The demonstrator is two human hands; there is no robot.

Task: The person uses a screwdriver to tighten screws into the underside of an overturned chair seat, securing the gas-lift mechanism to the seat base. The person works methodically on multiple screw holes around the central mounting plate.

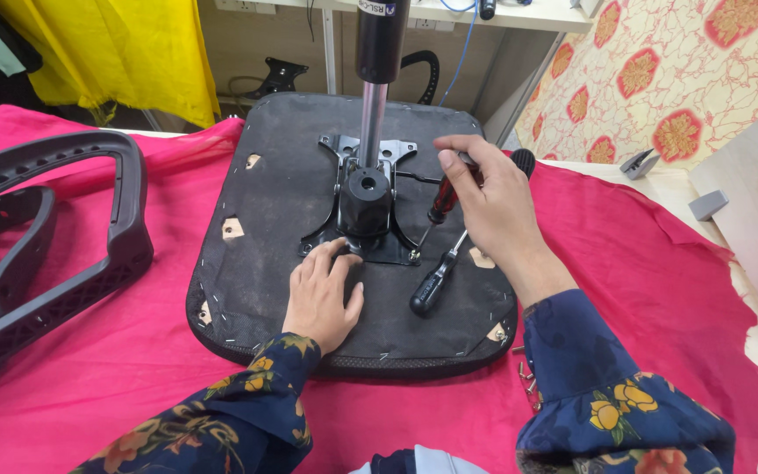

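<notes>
Screwdriver (446, 200) pinched upright in your R hand (493, 206), tip at bracket (367, 206) screw on seat base (291, 175), L hand (319, 294) flat, fingers spread beside it; looks light, stiff, grip handle high.

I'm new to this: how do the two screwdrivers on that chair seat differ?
The red-handled screwdriver is gripped in the right hand, tip down at the metal plate; the black-handled screwdriver lies loose and flat on the seat underside. Both have metal shafts.
</notes>
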